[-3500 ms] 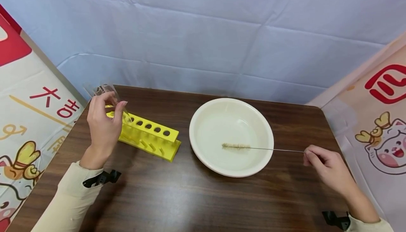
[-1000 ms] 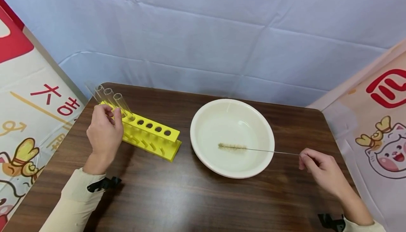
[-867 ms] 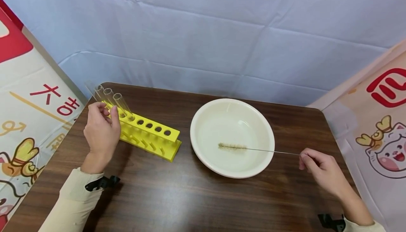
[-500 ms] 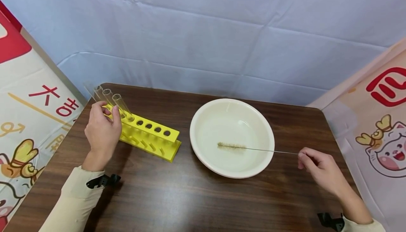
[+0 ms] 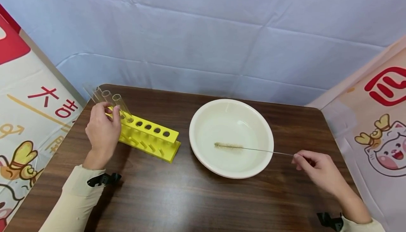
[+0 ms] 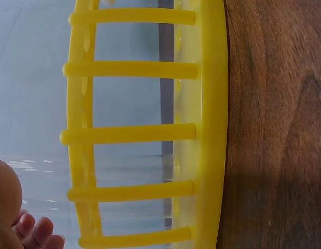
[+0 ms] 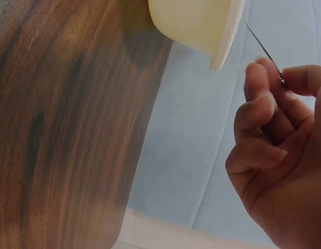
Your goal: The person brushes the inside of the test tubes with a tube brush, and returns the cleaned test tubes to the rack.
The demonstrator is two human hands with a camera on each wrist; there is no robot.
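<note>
My left hand [image 5: 103, 129] curls its fingers round a clear test tube at the left end of the yellow test tube rack [image 5: 174, 149]. Its thumb and fingertips [image 6: 43, 228] show at the lower left of the left wrist view, beside the rack's pegs; the grip itself is hidden. Several test tubes [image 5: 118, 99] lean in that end of the rack. On the right, my right hand [image 5: 320, 170] pinches the twisted wire handle [image 7: 259, 41] of a test tube brush [image 5: 226, 145]. The bristles overlap the inside of the cream basin [image 5: 192, 144], whose floor shows below them.
Holes in the right part of the rack hold no tubes. All of this stands on a dark wood table [image 5: 177, 203]. A pale cloth backdrop [image 5: 196, 34] hangs behind, and printed panels [image 5: 380, 129] flank both sides.
The left hand has come down from the tube tops to lower on the tubes, uncovering their rims. The right hand has drawn the brush leftward across the basin.
</note>
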